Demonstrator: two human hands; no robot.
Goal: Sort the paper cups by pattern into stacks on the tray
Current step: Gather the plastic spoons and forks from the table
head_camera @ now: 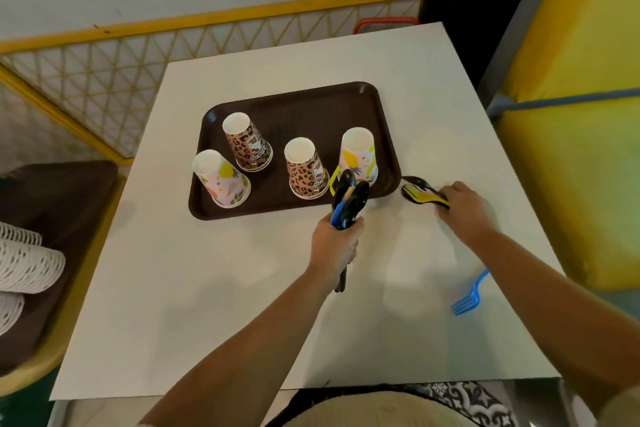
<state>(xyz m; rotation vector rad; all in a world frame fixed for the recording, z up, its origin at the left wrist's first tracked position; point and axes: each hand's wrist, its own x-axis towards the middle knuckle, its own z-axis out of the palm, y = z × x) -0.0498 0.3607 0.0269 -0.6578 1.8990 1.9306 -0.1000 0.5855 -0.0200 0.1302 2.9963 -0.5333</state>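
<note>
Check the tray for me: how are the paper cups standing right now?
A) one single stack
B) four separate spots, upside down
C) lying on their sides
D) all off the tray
B: on the tray, two leopard-print cups and two fruit-print cups stand apart, bases up.
</note>
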